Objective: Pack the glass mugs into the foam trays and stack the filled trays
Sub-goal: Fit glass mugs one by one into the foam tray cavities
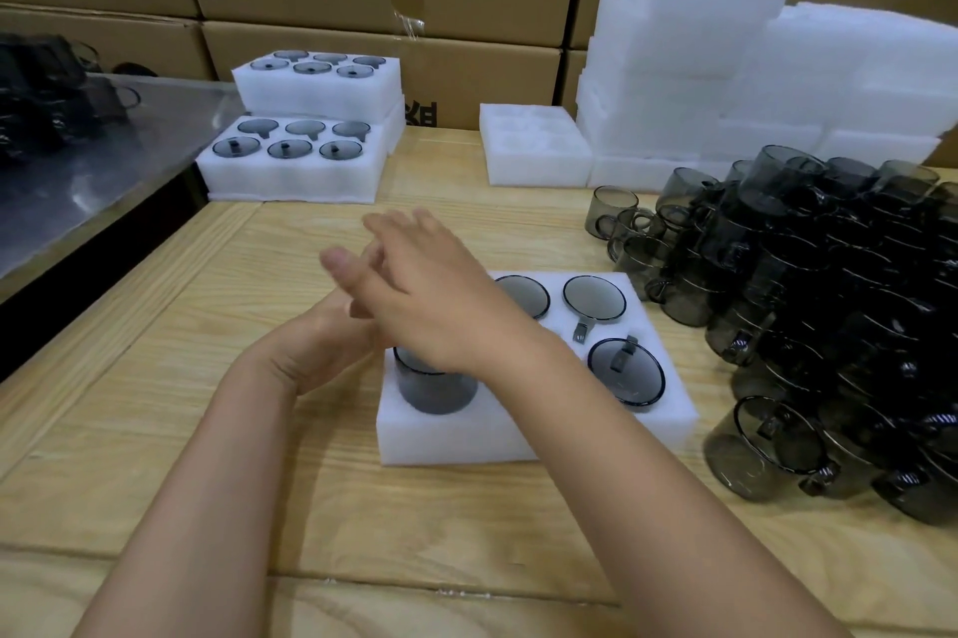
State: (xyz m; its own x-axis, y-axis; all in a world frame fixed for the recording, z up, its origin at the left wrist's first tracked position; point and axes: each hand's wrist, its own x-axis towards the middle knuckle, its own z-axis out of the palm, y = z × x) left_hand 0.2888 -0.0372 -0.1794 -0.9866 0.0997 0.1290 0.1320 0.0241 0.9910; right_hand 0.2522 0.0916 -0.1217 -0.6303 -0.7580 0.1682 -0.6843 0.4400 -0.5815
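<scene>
My fingers (399,225) are lying straight and loose, gripping nothing. My right hand (440,295) is crossing over my left hand (316,342), the two touching, and both are hovering over the left end of the tray (518,435).

Under my right wrist, in the tray's front-left pocket, one mug (435,388) is standing higher than the rest, its wall showing above the foam. Three others are sitting flush towards the tray's right. My arm is hiding the front-middle pocket and my hand the back-left one, so I cannot tell whether they are filled.

I am judging that the tall mug needs seating. That means a flat palm on the rim, pushing straight down with the handle lined up to its slot and no twisting, or the foam may tear.

Just right of the tray the mug pile (829,300) is crowding close, so I should be swinging my right elbow wide of it. Left of the tray, bare table (207,430) is showing, giving room to slide. Beyond the tray's left end the filled trays (295,171) are sitting stacked, well apart.
</scene>
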